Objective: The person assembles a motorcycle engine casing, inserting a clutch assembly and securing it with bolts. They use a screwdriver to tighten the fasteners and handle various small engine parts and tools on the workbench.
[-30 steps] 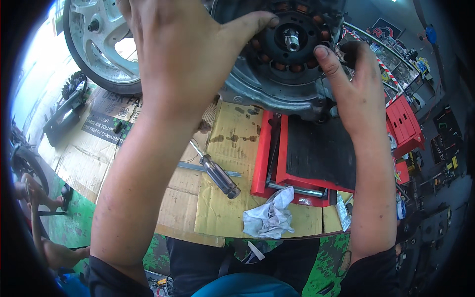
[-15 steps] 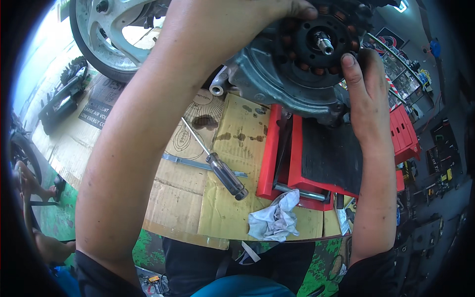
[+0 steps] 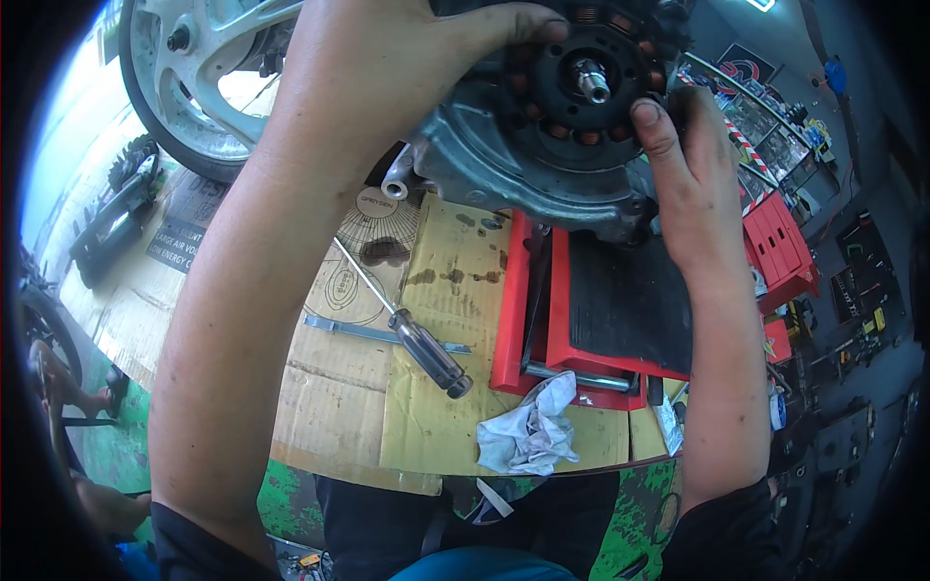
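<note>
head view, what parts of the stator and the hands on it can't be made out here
- Stator, head view: its upper coils are cut off by the top edge, and its left side is hidden under the left hand.
- Left hand: only the thumb shows; the fingers lie beyond the top edge.
- Right hand: fingertips hidden behind the engine case.
- Red tool tray: contents covered by the black mat.
</note>
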`<state>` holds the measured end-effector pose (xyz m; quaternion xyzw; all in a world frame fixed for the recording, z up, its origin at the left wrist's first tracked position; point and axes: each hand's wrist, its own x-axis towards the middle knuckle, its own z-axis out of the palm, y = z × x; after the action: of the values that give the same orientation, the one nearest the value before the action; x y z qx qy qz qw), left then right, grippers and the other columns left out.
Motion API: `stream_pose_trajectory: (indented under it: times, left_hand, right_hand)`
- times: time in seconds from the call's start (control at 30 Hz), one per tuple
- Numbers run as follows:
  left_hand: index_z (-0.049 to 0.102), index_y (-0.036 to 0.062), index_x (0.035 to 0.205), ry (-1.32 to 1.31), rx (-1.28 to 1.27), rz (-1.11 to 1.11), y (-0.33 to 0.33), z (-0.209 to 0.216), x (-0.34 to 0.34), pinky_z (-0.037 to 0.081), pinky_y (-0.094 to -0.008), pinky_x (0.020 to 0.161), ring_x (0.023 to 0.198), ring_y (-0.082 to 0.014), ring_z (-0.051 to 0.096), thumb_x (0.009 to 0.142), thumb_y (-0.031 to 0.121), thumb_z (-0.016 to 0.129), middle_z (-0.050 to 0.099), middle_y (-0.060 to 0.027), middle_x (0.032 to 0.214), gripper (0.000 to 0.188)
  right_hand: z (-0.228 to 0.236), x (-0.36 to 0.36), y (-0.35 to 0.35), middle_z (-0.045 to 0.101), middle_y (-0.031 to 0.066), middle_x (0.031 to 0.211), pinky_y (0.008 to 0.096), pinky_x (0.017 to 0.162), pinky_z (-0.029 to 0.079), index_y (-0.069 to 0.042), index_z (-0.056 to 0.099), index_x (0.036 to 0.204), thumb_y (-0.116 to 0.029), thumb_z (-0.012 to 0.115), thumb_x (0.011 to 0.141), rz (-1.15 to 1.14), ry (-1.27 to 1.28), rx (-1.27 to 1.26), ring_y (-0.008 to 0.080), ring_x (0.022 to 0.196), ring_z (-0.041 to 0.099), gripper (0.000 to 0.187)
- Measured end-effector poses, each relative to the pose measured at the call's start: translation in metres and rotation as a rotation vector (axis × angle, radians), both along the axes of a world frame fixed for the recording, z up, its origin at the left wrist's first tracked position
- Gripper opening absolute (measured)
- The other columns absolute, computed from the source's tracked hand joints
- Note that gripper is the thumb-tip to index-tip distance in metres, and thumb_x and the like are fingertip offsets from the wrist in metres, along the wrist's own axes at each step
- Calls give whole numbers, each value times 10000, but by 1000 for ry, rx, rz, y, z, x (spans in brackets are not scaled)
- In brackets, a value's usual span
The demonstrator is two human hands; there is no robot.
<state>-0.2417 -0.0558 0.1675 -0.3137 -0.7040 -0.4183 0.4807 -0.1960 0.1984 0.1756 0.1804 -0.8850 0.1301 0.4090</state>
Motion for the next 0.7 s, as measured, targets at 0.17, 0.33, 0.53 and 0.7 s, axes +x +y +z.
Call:
stream_pose_trajectory:
  times: [0.17, 0.33, 0.53, 0.7]
  left_hand:
    - [767, 43, 1226, 3, 0, -1, 0, -2, 1, 555, -355, 848, 925, -211, 734, 781, 183, 930, 775, -101, 1042, 494]
    - [763, 48, 1233, 6, 2, -3, -1, -1, 3, 555, -357, 859, 937, -214, 734, 773, 188, 936, 774, -101, 1051, 511]
    - [759, 53, 1243, 9, 6, 0, -1, 0, 3, 555, -360, 872, 951, -217, 733, 763, 194, 943, 773, -102, 1062, 533]
    - [755, 58, 1251, 15, 16, 2, -2, -1, 5, 555, -362, 884, 963, -219, 733, 755, 200, 948, 772, -102, 1071, 551]
  right_hand:
    - [-3, -7, 9, 621, 197, 1011, 521, 898, 433, 13, 613, 1064, -661, 592, 1021, -45, 93, 103, 420, 976, 599, 676]
    - [-2, -7, 8, 613, 199, 997, 516, 886, 427, 16, 588, 1018, -701, 557, 1019, -60, 87, 103, 418, 956, 589, 717]
    - [-3, -9, 8, 625, 218, 970, 524, 868, 444, 26, 593, 1002, -714, 543, 1020, -60, 104, 110, 437, 941, 605, 742]
    - [-3, -6, 4, 634, 229, 974, 535, 865, 461, 37, 597, 1011, -712, 547, 1020, -69, 69, 71, 446, 949, 619, 751]
